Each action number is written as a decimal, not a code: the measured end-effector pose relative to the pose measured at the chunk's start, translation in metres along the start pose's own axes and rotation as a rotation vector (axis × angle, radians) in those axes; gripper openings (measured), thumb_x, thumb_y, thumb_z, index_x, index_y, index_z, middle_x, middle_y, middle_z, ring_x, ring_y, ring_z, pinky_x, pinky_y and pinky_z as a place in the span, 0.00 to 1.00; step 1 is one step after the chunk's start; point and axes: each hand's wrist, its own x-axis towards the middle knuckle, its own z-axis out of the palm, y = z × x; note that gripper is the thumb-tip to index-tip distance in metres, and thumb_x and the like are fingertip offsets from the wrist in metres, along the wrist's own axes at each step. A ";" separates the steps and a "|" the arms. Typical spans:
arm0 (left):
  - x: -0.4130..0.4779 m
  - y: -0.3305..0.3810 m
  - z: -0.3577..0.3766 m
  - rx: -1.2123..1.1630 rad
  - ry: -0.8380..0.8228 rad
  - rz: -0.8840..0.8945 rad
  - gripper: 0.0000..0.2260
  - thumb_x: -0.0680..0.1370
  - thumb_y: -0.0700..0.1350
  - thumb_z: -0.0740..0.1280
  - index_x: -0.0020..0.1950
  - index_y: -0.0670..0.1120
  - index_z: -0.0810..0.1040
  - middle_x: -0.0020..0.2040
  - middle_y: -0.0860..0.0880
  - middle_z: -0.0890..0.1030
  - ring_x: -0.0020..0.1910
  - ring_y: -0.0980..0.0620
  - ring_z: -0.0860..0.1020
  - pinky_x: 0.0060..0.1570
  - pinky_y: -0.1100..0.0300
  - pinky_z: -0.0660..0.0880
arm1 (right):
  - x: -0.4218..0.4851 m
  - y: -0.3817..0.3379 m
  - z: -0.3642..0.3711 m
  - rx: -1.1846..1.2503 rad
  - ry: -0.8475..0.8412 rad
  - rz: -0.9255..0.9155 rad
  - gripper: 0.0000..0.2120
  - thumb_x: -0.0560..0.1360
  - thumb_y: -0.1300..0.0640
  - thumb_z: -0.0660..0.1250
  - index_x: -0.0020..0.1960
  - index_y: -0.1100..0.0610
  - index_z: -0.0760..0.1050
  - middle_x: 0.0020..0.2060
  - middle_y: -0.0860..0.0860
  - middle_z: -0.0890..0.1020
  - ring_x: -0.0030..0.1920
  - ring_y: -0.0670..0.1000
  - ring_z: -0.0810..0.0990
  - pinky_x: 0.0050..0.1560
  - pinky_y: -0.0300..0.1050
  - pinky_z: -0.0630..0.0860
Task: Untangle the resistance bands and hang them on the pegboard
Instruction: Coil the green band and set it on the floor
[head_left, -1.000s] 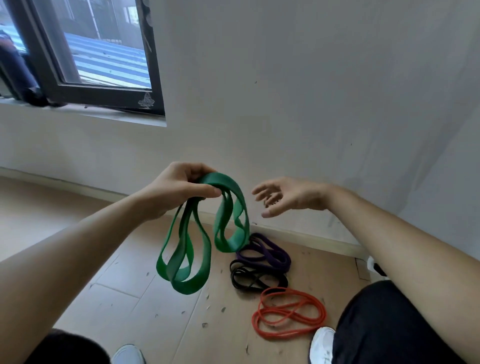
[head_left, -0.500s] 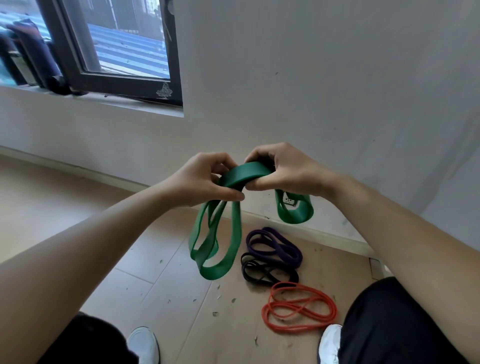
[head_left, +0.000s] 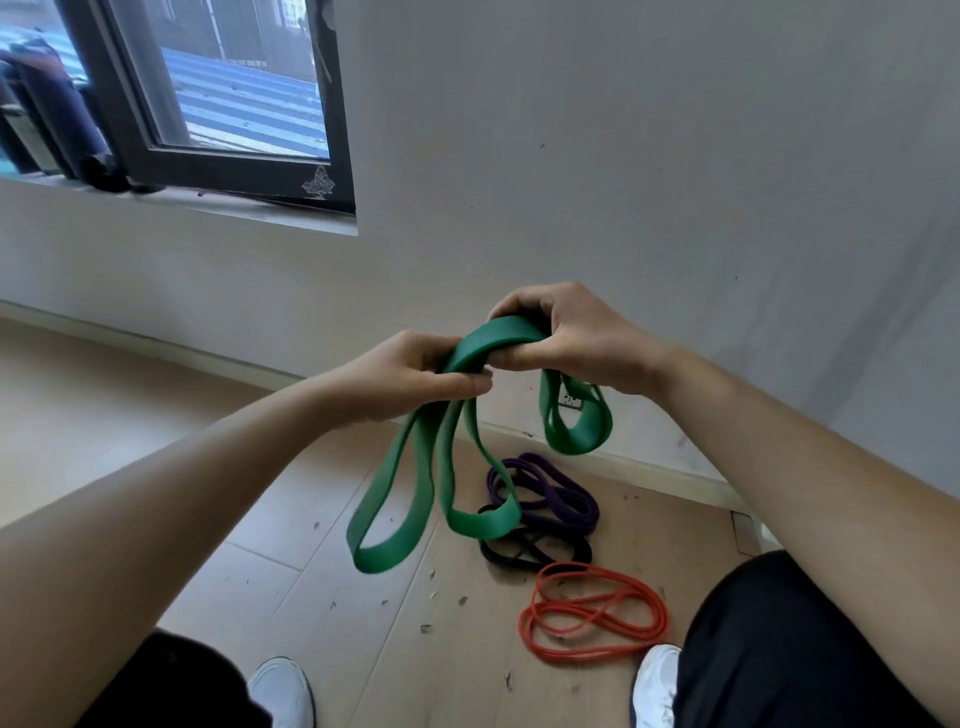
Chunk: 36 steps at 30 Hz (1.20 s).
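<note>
Between our two hands, held up in front of the wall, the green band (head_left: 492, 339) arches in a short flat bridge. Our left hand (head_left: 410, 379) has fingers and thumb curled round one end of that bridge. Our right hand (head_left: 569, 340) pinches the other end, so both grips are clamped on the same band. Below the left grip two long loops hang free. Below the right grip a shorter doubled loop dangles. Well beneath both grips, on the floor (head_left: 291, 582), lie the purple band (head_left: 563, 491), the black band (head_left: 519, 553) touching it, and the orange band (head_left: 592, 616) just beyond, all coiled.

We judge this to be the untangling step, with the green band in work. Next we would need to draw the hands apart and ease one grip, so the rubber slides out into a single ring rather than binding. No pegboard shows, so hanging calls for turning to find it.
</note>
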 end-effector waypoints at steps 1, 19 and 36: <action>0.000 0.000 0.005 -0.059 -0.004 -0.001 0.13 0.79 0.47 0.71 0.64 0.50 0.81 0.58 0.44 0.85 0.60 0.46 0.82 0.63 0.51 0.78 | 0.000 0.001 0.001 0.024 0.018 -0.004 0.13 0.72 0.62 0.78 0.55 0.60 0.81 0.43 0.50 0.85 0.43 0.46 0.84 0.46 0.40 0.78; 0.007 0.012 0.003 -0.302 0.192 0.054 0.14 0.71 0.41 0.79 0.54 0.41 0.84 0.43 0.43 0.84 0.42 0.46 0.82 0.50 0.50 0.81 | -0.020 0.025 -0.043 0.213 0.025 0.120 0.15 0.71 0.59 0.76 0.56 0.60 0.82 0.42 0.52 0.83 0.44 0.50 0.80 0.49 0.45 0.77; 0.000 0.015 -0.003 -0.146 0.186 -0.004 0.17 0.69 0.37 0.80 0.55 0.41 0.81 0.45 0.41 0.87 0.41 0.46 0.84 0.47 0.51 0.80 | -0.007 0.002 -0.003 0.002 -0.117 0.057 0.11 0.73 0.59 0.77 0.53 0.61 0.84 0.45 0.59 0.86 0.45 0.54 0.86 0.52 0.51 0.81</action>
